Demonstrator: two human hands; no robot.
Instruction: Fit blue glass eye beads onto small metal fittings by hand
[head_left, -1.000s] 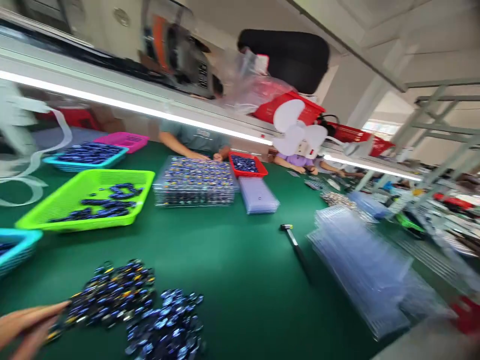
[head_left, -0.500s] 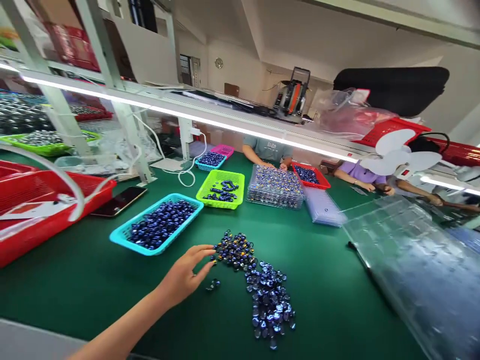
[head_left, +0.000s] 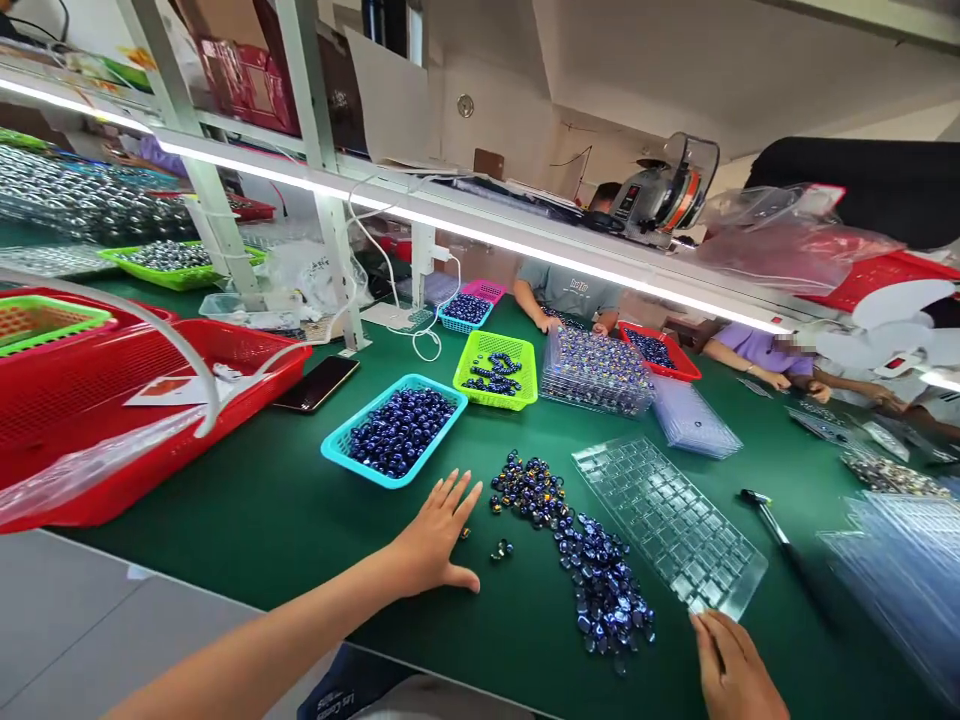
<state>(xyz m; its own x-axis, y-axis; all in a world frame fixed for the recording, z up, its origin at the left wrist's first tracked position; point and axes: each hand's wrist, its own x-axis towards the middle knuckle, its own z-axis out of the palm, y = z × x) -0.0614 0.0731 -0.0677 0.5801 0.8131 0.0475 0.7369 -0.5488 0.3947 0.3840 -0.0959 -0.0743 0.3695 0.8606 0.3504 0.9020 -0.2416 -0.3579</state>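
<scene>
My left hand lies flat and open on the green table, fingers spread, just left of a loose pile of dark blue glossy beads. A couple of stray beads sit by its fingertips. My right hand is at the bottom edge, its fingers pinching the near corner of a clear plastic compartment tray that lies on the table right of the pile.
A teal basket of blue beads, a green basket and filled clear trays stand beyond. Red crates and a phone lie left. A small hammer and stacked trays lie right. Other people work across the table.
The view swung left and steadied. My left hand flattened beside the bead pile. The clear tray came down from the right onto the table, and my right hand came into view at its corner.
</scene>
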